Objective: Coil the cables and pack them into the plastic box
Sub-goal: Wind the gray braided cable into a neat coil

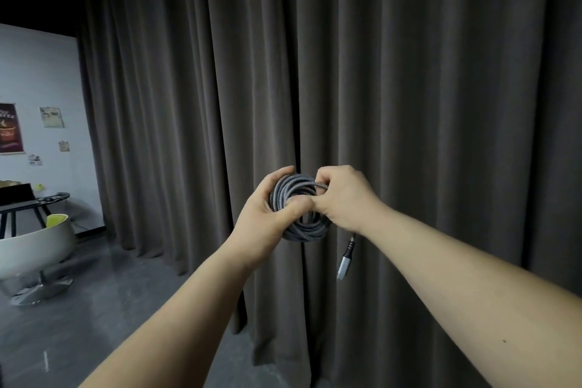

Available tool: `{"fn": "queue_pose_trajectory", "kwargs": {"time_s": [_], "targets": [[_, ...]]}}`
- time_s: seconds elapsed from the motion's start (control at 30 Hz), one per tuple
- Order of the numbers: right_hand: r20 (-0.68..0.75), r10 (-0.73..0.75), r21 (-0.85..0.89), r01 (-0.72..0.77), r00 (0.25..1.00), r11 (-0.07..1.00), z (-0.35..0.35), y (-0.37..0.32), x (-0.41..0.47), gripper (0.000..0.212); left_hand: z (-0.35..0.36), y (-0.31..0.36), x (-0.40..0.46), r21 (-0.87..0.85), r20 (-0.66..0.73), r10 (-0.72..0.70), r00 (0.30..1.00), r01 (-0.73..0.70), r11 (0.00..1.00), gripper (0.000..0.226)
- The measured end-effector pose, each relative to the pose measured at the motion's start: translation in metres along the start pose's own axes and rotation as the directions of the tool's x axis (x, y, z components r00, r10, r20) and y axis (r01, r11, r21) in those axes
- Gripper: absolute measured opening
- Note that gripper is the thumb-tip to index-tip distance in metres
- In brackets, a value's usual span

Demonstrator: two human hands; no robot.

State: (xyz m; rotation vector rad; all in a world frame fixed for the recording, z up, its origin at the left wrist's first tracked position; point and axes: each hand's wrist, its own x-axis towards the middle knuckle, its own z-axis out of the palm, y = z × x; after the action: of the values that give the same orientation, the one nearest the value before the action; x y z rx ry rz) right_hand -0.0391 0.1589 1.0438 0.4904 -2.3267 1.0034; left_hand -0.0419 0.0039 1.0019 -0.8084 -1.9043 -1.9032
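A grey braided cable (304, 228) is wound into a tight round coil held up in front of me at chest height. My left hand (267, 217) grips the coil's left side, thumb across its middle. My right hand (345, 198) pinches a strand at the coil's top right, fingers curled over it. The cable's metal plug end (345, 261) dangles free below my right wrist. No plastic box is in view.
A dark pleated curtain (409, 88) fills the view straight ahead. To the left stand a white tub chair with a green cushion (34, 246) and a dark table (22, 201) against a pale wall. The floor is glossy grey.
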Motion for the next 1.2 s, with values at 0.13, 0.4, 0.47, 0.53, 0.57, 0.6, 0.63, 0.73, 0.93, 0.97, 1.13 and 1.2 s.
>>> {"fn": "queue_pose_trajectory", "kwargs": {"time_s": [0.13, 0.4, 0.47, 0.53, 0.57, 0.6, 0.63, 0.73, 0.93, 0.97, 1.13, 1.2], "targets": [[0.118, 0.026, 0.334, -0.065, 0.993, 0.94, -0.004, 0.015, -0.004, 0.033, -0.003, -0.006, -0.002, 0.098, 0.063, 0.014, 0.998, -0.02, 0.995, 0.059], [0.079, -0.006, 0.134, -0.005, 0.997, 0.991, -0.01, 0.02, -0.003, 0.04, -0.003, -0.005, 0.004, 0.173, 0.025, -0.017, 1.0, 0.012, 0.985, 0.054], [0.2, 0.019, 0.172, -0.054, 0.98, 0.984, -0.012, 0.021, -0.002, 0.069, -0.002, -0.001, 0.006, 0.118, 0.076, -0.077, 0.994, 0.067, 0.991, 0.053], [0.326, 0.004, 0.221, -0.081, 0.945, 0.972, -0.013, 0.023, -0.002, 0.069, -0.002, 0.005, 0.01, 0.14, 0.153, -0.12, 0.981, 0.099, 0.985, 0.049], [0.351, -0.021, 0.212, -0.057, 0.936, 0.976, -0.014, 0.023, -0.002, 0.054, -0.003, 0.009, 0.011, 0.18, 0.183, -0.132, 0.974, 0.098, 0.979, 0.048], [0.349, -0.049, 0.186, -0.018, 0.936, 0.982, -0.013, 0.022, -0.002, 0.035, -0.003, 0.013, 0.012, 0.213, 0.196, -0.14, 0.971, 0.097, 0.972, 0.047], [0.324, -0.064, 0.152, 0.015, 0.944, 0.988, -0.013, 0.02, -0.004, 0.019, -0.003, 0.016, 0.013, 0.226, 0.189, -0.146, 0.971, 0.102, 0.969, 0.046], [0.2, -0.072, 0.043, 0.064, 0.977, 0.997, -0.007, 0.015, -0.005, 0.008, 0.002, 0.016, 0.017, 0.13, 0.065, -0.136, 0.989, 0.127, 0.983, 0.046], [-0.2, 0.116, 0.194, -0.077, 0.973, 0.978, 0.009, 0.025, 0.005, 0.018, 0.019, 0.004, 0.007, -0.3, 0.026, -0.233, 0.972, 0.23, 0.926, 0.021], [-0.233, 0.149, 0.232, -0.093, 0.961, 0.968, 0.012, 0.026, 0.005, 0.017, 0.024, 0.002, 0.006, -0.327, -0.009, -0.235, 0.972, 0.219, 0.919, 0.018], [-0.071, 0.258, 0.443, -0.201, 0.964, 0.874, 0.026, 0.027, 0.005, 0.032, 0.025, 0.002, 0.018, -0.159, -0.247, -0.201, 0.948, 0.165, 0.973, 0.01], [0.054, 0.234, 0.474, -0.232, 0.971, 0.849, 0.024, 0.027, 0.002, 0.037, 0.018, 0.003, 0.021, -0.03, -0.272, -0.162, 0.949, 0.16, 0.987, 0.013]]}}
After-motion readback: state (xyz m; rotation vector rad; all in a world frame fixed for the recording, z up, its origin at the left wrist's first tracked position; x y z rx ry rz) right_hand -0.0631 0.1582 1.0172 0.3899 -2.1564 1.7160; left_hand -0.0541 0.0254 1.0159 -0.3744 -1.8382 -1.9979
